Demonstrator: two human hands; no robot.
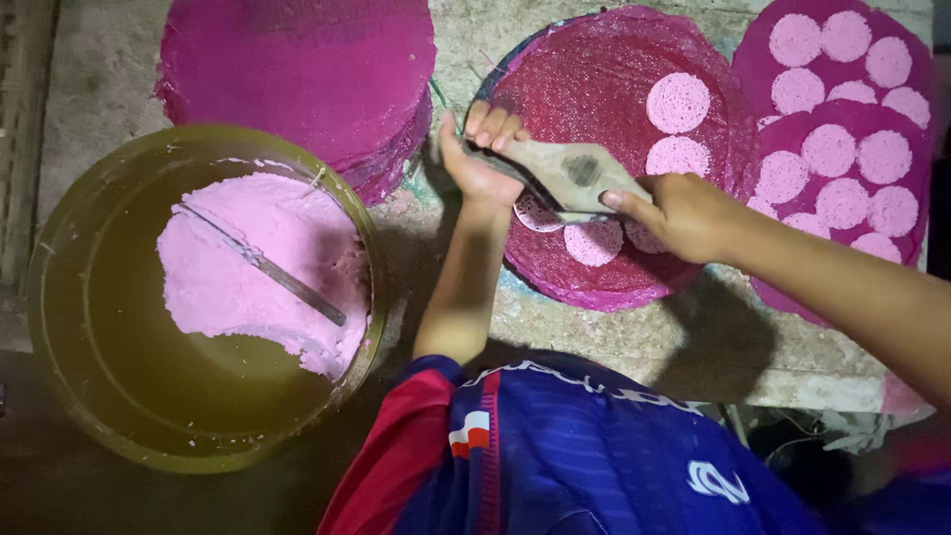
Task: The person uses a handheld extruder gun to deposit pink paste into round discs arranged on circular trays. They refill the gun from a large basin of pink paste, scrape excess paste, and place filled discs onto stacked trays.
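Looking down from a head camera at a worktable (594, 342). Both hands gripping one flat, diamond-shaped wooden mould (567, 174): left hand (482, 154) closed around its left end with fingers curled over the top, right hand (686, 215) closed around its right end. Mould resting over the near left part of a round magenta mesh tray (594, 79), just above pale pink discs (678, 102) lying on that mesh. Farther right, overlapping trays (755, 40) carrying many more pink discs. Far left, a stack of empty magenta trays (297, 69). Near left, a large olive-green bucket (89, 327) holding pink batter (253, 263), with a thin metal blade (267, 267) lying across it. Blue and red shirt (555, 446) showing at the near edge.
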